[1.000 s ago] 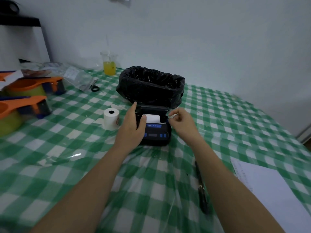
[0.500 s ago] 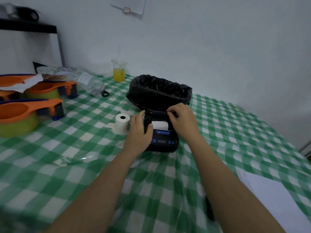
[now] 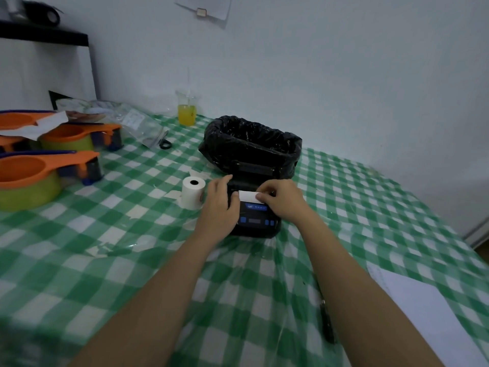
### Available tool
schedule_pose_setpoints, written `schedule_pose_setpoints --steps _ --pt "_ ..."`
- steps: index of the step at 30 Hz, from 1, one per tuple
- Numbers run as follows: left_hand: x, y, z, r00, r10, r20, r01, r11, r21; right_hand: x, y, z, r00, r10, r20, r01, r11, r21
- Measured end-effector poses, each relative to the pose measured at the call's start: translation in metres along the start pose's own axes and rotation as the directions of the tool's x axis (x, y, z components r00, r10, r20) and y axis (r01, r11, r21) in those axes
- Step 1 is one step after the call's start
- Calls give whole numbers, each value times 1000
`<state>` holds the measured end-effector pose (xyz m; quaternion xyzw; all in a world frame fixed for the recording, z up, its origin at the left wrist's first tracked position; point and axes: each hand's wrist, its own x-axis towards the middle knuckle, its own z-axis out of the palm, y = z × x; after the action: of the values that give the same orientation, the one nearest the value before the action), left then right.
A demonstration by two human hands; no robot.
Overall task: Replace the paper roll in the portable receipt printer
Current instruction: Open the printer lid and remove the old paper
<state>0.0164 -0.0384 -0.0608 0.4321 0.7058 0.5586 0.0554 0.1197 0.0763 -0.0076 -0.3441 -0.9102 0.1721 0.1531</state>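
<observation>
A small black receipt printer with blue buttons sits on the green checked tablecloth, its lid open toward the back. A white paper roll lies in its open bay. My left hand grips the printer's left side, thumb on its front. My right hand reaches over from the right, its fingertips pinching the right end of the roll in the bay. A second white paper roll stands on end just left of my left hand.
A bin lined with a black bag stands right behind the printer. Orange and green containers crowd the left. A cup of yellow drink is at the back, a black pen and white paper near right.
My right hand moved from beside the printer onto the paper roll in the bay and closed its fingertips on it. My left hand stayed on the printer's side. The camera shifted closer.
</observation>
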Motion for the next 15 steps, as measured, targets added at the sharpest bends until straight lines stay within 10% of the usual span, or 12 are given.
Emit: schedule_pose_setpoints --steps 5,15 --pt "3 9 -8 993 53 -109 -62 995 -73 -10 -19 -31 960 -24 -278 120 934 336" --pt "54 43 -42 990 61 -123 -59 998 25 46 -53 -79 778 -59 -625 286 920 269"
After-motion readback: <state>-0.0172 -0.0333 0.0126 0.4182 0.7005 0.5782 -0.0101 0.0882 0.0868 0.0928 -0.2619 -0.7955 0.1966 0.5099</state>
